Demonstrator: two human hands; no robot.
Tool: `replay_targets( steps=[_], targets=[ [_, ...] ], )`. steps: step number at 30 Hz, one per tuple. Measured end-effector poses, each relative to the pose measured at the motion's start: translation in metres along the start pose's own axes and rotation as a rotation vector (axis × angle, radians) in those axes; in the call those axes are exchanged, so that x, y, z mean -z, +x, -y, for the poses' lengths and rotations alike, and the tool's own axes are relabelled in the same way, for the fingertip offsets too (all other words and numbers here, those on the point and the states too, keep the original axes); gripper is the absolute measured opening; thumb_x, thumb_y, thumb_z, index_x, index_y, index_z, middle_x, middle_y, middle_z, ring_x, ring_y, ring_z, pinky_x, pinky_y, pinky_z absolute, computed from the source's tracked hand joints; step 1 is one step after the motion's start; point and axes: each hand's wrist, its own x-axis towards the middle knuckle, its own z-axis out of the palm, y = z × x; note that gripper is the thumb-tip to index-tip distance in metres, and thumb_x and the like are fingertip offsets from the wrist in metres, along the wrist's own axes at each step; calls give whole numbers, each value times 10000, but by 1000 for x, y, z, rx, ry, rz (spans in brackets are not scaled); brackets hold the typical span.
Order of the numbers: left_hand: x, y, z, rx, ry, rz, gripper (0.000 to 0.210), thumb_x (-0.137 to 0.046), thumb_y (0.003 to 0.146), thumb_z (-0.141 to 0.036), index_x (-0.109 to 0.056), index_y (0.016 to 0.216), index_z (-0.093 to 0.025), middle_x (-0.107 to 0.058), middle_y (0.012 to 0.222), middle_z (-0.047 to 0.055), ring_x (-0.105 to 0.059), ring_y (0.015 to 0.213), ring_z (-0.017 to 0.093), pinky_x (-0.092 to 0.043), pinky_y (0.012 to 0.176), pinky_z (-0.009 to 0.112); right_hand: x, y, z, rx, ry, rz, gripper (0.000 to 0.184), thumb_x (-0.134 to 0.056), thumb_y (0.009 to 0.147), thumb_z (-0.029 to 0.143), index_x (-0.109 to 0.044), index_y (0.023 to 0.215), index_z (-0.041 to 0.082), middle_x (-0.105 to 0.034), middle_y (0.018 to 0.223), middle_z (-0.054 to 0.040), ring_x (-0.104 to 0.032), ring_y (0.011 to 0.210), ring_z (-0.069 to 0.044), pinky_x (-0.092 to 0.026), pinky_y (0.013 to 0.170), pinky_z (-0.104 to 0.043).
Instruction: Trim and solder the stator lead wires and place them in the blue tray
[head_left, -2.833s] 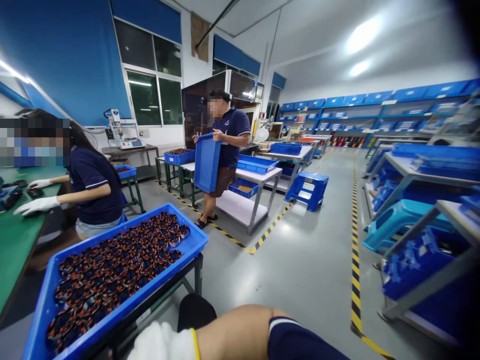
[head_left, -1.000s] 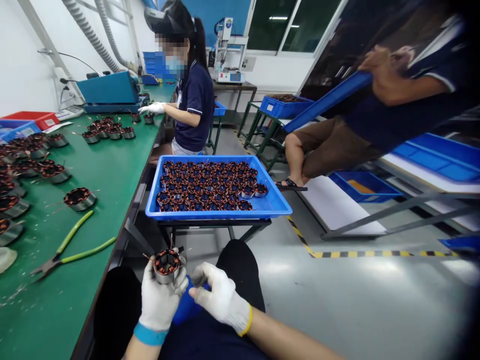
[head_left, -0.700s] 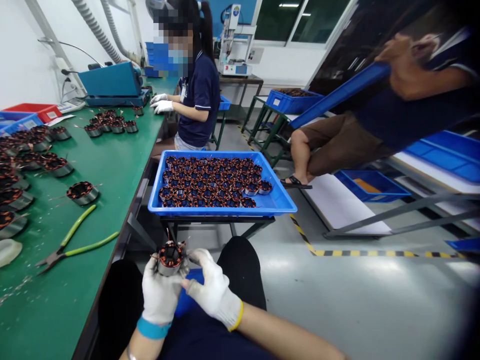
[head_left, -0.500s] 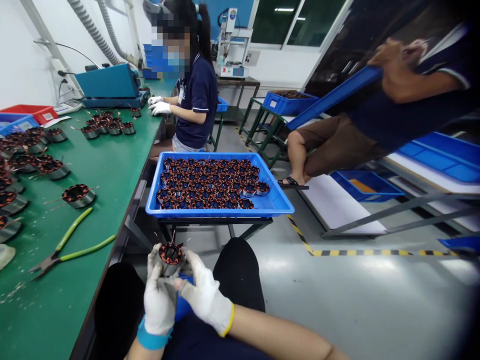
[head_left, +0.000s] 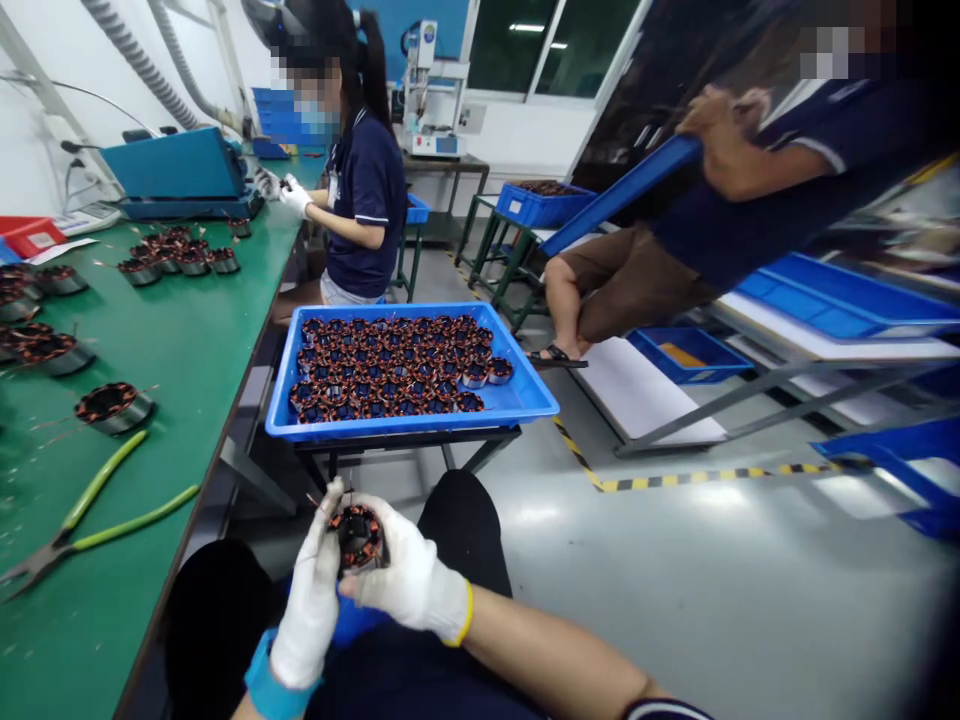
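Green tabletop (head_left: 176, 340) leftmost, green-handled pliers (head_left: 58, 547) near its right edge; beyond that edge, the left hand (head_left: 307, 595) and right hand (head_left: 411, 575) clasp a copper-wound ring (head_left: 365, 550), probably stiff and weighty, best held around its outside, sparing fragile-looking wires (head_left: 312, 500).

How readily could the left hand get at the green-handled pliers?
Probably not straight away: the left hand and right hand both hold a copper-wound ring. Otherwise the way looks free: the green-handled pliers lie uncovered on the green bench.
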Motion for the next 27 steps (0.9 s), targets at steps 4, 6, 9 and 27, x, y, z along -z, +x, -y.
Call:
replay_targets(
  steps=[4, 6, 9, 27],
  targets=[
    [2, 20, -24, 80, 34, 61, 485, -550, 844, -586, -744, 837, -142, -725, 991, 130, -636, 1035, 311, -468, 972, 426, 15, -10, 23, -65, -357, 143, 766, -843, 509, 354, -548, 1196, 190, -633, 1173, -95, -607, 1089, -284, -467, 971, -433],
    [2, 28, -30, 64, 12, 26, 496, -543, 854, -574, -699, 641, -154, -735, 892, 118, -659, 971, 294, -487, 932, 392, 19, -13, 31, -104, -529, 171, 801, -856, 467, 384, -573, 1189, 184, -641, 1158, -98, -617, 1060, -292, -477, 950, -434],
    [4, 34, -40, 8, -72, 1, 520, -463, 858, -639, -703, 779, -185, -714, 1028, 92, -625, 1051, 284, -492, 923, 396, 23, -14, 38, -144, -592, 172, 829, -853, 465, 391, -566, 1217, 194, -650, 1139, -82, -632, 1024, -275, -502, 911, -400],
    [13, 27, -65, 261, 377, 223, 327, -681, 705, -470, -570, 693, -162, -554, 653, -13, -489, 638, 151, -432, 608, 246, 41, -14, 49, -11, -783, 129, 831, -869, 455, 347, -563, 1218, 224, -637, 1150, -68, -629, 1031, -267, -503, 891, -382]
  ],
)
